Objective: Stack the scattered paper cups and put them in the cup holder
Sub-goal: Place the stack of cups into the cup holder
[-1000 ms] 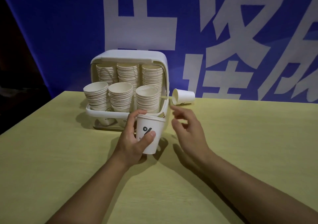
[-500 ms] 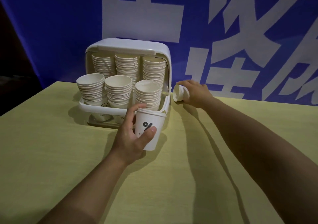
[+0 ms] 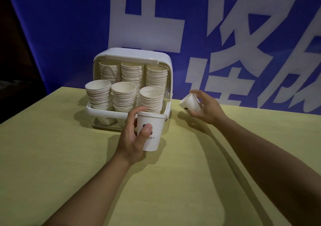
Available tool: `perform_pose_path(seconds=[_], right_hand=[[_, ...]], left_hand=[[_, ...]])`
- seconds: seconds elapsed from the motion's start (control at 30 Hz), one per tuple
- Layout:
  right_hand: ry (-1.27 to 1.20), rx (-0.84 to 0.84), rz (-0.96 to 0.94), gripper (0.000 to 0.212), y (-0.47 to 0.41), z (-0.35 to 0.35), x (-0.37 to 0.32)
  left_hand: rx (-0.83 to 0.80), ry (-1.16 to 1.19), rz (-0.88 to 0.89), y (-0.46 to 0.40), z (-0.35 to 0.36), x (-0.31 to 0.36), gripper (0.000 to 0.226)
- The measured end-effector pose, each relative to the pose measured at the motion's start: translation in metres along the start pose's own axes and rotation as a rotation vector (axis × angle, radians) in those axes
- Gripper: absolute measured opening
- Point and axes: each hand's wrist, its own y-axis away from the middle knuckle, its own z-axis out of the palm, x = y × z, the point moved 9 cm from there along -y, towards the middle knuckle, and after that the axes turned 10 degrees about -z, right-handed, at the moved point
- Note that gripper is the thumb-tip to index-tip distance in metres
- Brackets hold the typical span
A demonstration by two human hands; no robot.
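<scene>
My left hand (image 3: pixel 133 139) grips an upright white paper cup (image 3: pixel 152 135) with black print, just in front of the white cup holder (image 3: pixel 166 90). The holder stands open at the back of the table, with three stacks of cups in its front row and three taller stacks behind. To the right of the holder, my right hand (image 3: pixel 206 107) holds a second white paper cup (image 3: pixel 190 103), lifted off the table and tilted, its base pointing left and down.
The yellow-green table (image 3: pixel 173 182) stretches toward me. A blue banner (image 3: pixel 69 26) with large white characters hangs right behind the table. The table's left edge runs diagonally past a dark area (image 3: pixel 13 69).
My right hand reached to the cup lying right of the holder, took hold of it and lifted it toward me. My left hand stayed put with its cup.
</scene>
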Motion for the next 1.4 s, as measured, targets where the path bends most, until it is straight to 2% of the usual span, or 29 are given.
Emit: perform_pose_path(seconds=[0.13,0.27,0.37,0.47,0.6,0.8,1.0,1.3,1.4], right_hand=[[-0.162,0.205,-0.088,0.077,0.037,-0.027,-0.035],[-0.414,0.382,-0.079,0.075,0.043,-0.039,-0.081],[-0.582,0.457,-0.075,0.074,0.030,-0.045,-0.118],[-0.644,0.466,-0.116,0.077,0.010,-0.043,-0.150],[-0.625,0.432,-0.139,0.079,-0.012,-0.024,-0.171],[-0.593,0.400,-0.049,0.074,-0.019,0.012,-0.162],[-0.474,0.350,0.037,0.052,0.000,0.040,-0.142],[-0.173,0.238,-0.025,0.051,0.011,0.025,-0.137],[-0.175,0.324,-0.062,0.046,0.015,0.007,-0.146]], left_hand=[[0.023,0.014,0.026,0.010,0.001,0.006,0.052],[0.054,-0.007,0.033,0.018,-0.003,0.010,0.052],[0.100,-0.029,0.045,0.019,-0.010,0.024,0.053],[0.134,-0.023,0.064,0.019,-0.019,0.039,0.060],[0.181,-0.034,0.088,0.023,-0.041,0.060,0.055],[0.238,-0.044,0.043,0.017,-0.072,0.063,0.062],[0.224,-0.043,0.019,0.012,-0.075,0.056,0.065],[0.211,-0.072,0.023,0.008,-0.060,0.056,0.055],[0.219,-0.086,0.007,0.008,-0.061,0.061,0.047]])
